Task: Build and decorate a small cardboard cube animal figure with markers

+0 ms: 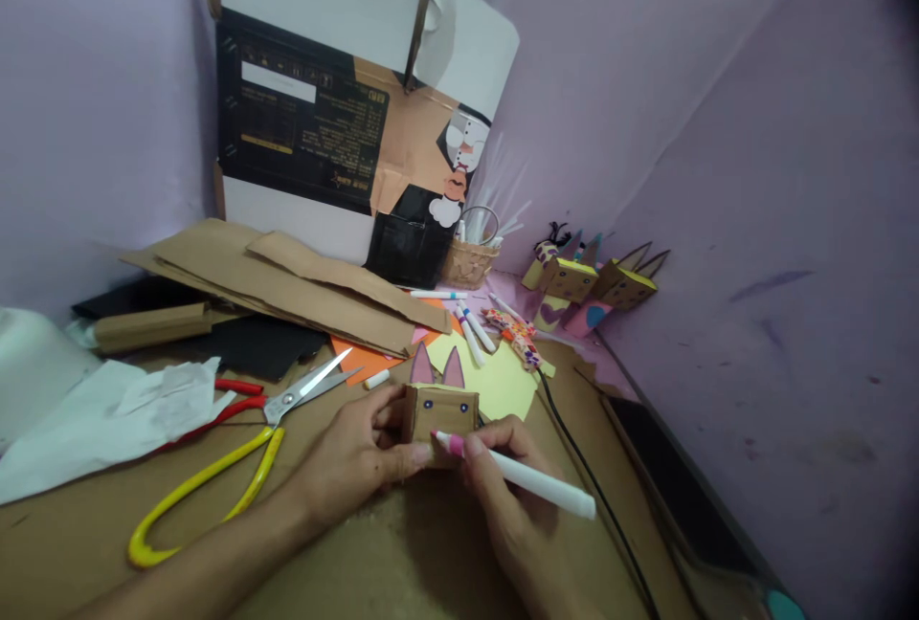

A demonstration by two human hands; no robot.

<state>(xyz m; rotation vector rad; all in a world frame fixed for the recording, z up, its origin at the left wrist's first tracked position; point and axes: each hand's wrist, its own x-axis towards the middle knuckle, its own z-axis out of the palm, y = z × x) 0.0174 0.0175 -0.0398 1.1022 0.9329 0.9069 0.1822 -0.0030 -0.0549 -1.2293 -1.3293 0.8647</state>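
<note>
My left hand point(359, 448) grips the left side of a small cardboard box point(452, 416) made up as an animal head. Two pointed ears with pink centres rise from its top edge, and two dark eyes are drawn on the front. My right hand point(506, 476) holds a white marker point(542, 486) with a pink tip end. The marker's tip points at the box front below the eyes, touching it or very close. Some right-hand fingers are hidden behind the marker and box. Left of the box lies a small white cap point(377, 379).
Yellow-handled scissors point(251, 472) lie half open at left, near red-handled scissors point(236, 390). Behind are cardboard strips point(287, 285), markers point(474, 328), yellow paper point(506, 386) and a glue gun point(515, 333) with a black cord. Finished-looking cardboard animals point(574, 280) stand at the back right.
</note>
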